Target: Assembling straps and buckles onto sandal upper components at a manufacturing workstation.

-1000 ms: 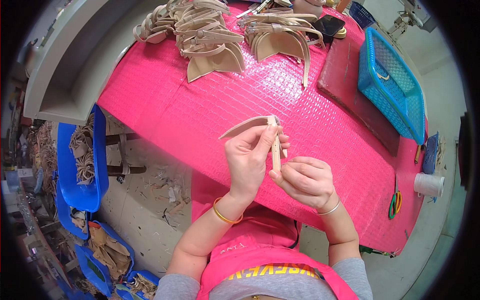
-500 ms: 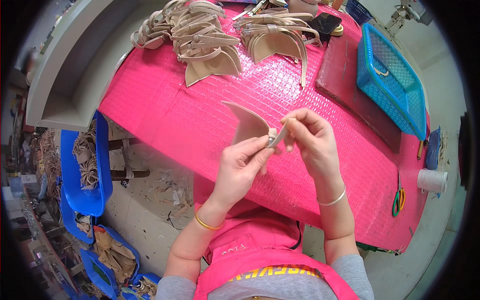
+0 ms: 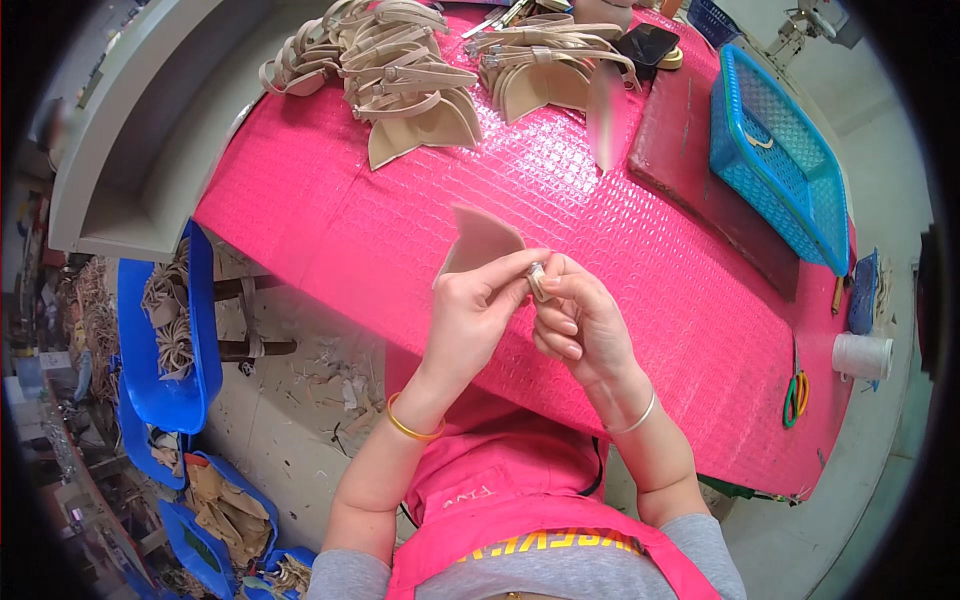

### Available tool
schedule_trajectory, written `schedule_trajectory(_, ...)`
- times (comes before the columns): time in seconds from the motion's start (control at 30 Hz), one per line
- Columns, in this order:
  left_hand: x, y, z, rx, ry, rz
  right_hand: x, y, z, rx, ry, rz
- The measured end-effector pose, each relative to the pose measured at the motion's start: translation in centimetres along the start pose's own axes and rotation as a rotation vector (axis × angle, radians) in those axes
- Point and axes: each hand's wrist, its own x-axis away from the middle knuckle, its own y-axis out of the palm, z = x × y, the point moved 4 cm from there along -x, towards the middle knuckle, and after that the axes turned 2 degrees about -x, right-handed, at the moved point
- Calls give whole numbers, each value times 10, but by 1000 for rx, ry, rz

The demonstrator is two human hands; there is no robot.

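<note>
In front of me, over the pink table covering, a beige shoe upper (image 3: pixel 487 240) is held in the air, its wide curved panel standing up beyond my fingers. My left hand (image 3: pixel 474 303) is closed on it, thumb and fingers pinching near a small metal buckle (image 3: pixel 537 270). Pressed up against the left one, my right hand (image 3: pixel 580 318) pinches the strap at that buckle between thumb and forefinger, its other fingers curled. The fingers partly hide the buckle and the strap end.
Piles of similar beige strapped uppers (image 3: pixel 425 130) lie at the table's far side. On the right are a dark red board (image 3: pixel 690 180), a turquoise basket (image 3: pixel 780 215), scissors (image 3: pixel 796 400) and a white thread spool (image 3: pixel 862 356). Blue bins (image 3: pixel 165 385) stand on the left below the table.
My right hand has moved left and down, in against my left hand, and the strap end it held out is folded close to the buckle. The upper's panel has turned slightly.
</note>
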Motion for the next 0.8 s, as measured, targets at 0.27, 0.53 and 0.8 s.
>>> schedule_trajectory(0.27, 4, -1, 10, -458, 333, 242, -4, -11, 1, 46, 17, 12)
schedule_trajectory(0.53, 7, 0, 10, -543, 417, 216, -18, -19, 2, 334, -169, 87)
schedule_trajectory(0.8, 9, -5, 9, -518, 237, 73, -50, -10, -26, 610, -411, 1)
